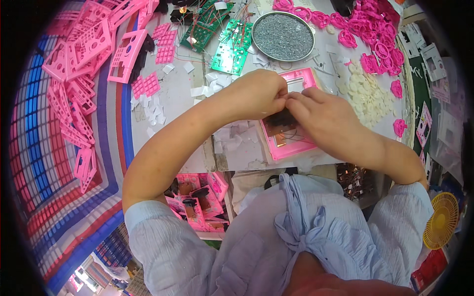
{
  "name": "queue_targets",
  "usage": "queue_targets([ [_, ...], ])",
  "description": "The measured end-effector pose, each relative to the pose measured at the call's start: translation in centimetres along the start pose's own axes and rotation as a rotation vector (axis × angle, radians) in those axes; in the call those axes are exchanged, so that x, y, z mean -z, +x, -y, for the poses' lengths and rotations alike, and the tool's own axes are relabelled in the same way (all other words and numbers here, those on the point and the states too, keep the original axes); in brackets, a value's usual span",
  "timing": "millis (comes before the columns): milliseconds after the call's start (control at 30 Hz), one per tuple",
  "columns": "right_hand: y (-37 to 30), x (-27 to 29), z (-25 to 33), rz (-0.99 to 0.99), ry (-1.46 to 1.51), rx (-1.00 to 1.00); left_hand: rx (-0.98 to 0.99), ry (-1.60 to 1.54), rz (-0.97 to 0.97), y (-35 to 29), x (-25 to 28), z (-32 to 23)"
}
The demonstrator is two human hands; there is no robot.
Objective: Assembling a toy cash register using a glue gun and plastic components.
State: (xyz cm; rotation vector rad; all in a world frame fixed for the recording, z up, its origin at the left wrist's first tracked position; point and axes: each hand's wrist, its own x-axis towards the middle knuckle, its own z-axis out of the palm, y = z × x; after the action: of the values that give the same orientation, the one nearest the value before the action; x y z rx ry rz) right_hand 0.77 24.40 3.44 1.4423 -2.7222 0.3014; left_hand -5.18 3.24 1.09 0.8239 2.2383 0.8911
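Observation:
A pink plastic casing (pixel 291 150) lies open side up on the table, in front of my body. Inside it show thin wires, a dark part (pixel 280 119) and a brown board (pixel 279 139). My left hand (pixel 259 94) is closed over the casing's left side, thumb and forefinger pinched together. From the right, my right hand (pixel 326 112) reaches over the casing, its fingers bent and closed against the left fingertips. Whatever sits between the fingertips of both hands is hidden.
Beyond the casing stands a round metal dish of small screws (pixel 283 37). Green circuit boards (pixel 231 47) with wires lie left of it. Pink rings (pixel 377 34) and cream discs (pixel 368 93) are heaped right. Pink frames (pixel 89 47) pile far left; a box of pink assemblies (pixel 210 197) sits below.

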Motion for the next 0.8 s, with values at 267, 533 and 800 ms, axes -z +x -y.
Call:
queue_targets([
  [267, -6.4, 7.2, -12.0, -1.206, 1.086, -0.329, -0.047, 0.560, -0.814, 6.7, 3.3, 3.8],
  [533, -2.8, 5.1, -16.9, -0.586, 1.362, -0.214, -0.094, 0.738, -0.678, 10.2, 2.3, 6.2],
  [800, 3.8, 4.9, -7.8, -0.672, 1.324, -0.256, -0.038, 0.739, -0.649, 8.1, 3.3, 3.9],
])
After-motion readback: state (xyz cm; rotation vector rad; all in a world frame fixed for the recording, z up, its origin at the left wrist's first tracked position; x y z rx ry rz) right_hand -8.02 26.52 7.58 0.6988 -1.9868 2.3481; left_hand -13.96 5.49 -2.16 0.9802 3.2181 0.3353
